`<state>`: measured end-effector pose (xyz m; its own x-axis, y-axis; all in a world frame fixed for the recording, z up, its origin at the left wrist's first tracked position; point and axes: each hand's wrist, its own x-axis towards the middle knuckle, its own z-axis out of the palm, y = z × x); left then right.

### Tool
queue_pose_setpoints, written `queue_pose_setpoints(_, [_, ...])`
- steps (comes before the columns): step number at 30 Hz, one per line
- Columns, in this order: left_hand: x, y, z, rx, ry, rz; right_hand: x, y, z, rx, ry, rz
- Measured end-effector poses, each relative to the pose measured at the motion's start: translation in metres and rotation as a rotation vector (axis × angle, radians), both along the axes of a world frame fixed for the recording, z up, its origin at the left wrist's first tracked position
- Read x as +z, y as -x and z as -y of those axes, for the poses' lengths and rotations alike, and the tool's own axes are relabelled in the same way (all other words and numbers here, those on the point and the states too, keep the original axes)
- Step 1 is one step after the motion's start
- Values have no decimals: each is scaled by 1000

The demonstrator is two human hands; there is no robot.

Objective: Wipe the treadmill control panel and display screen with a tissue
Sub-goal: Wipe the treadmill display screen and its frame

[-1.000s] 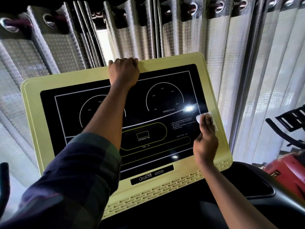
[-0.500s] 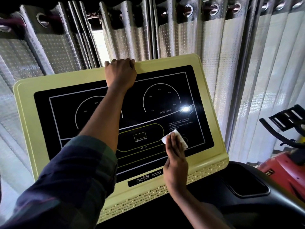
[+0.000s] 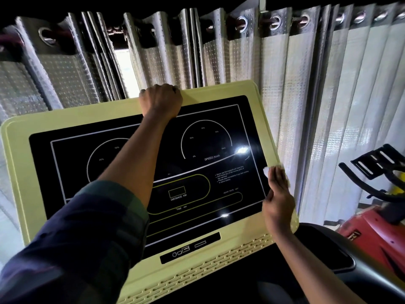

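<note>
pale yellow control panel (image 3: 17,163), tilted back; glossy black screen (image 3: 169,154), dark, white printed dials. white tissue (image 3: 266,171) at the screen's right edge.

One yellow control panel (image 3: 17,172). One black display screen (image 3: 197,172), showing two drawn dials (image 3: 206,139). One tissue (image 3: 266,171). Two grips: left grip (image 3: 161,102), right grip (image 3: 278,198). One red machine (image 3: 372,233). Curtain eyelets (image 3: 275,22): perhaps ten, though the far ones blur.
</note>
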<state>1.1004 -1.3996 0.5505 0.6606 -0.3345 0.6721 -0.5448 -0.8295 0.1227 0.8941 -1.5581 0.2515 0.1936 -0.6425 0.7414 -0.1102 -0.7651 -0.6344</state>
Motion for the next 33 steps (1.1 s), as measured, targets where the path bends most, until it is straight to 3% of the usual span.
queue_pose_setpoints(7, [-8,-4,4,12,-18,122,93,-51,45,98,141,-50])
queue_pose_setpoints(17, [-16,-5,11,55,56,251,-5,16,16,121,68,-72])
queue_pose_setpoints(26, [-20,-5,10,71,58,310,156,-72,67,141,243,-92])
queue_pose_setpoints(33, [-19,-7,12,97,62,322,170,-85,84,227,400,-89])
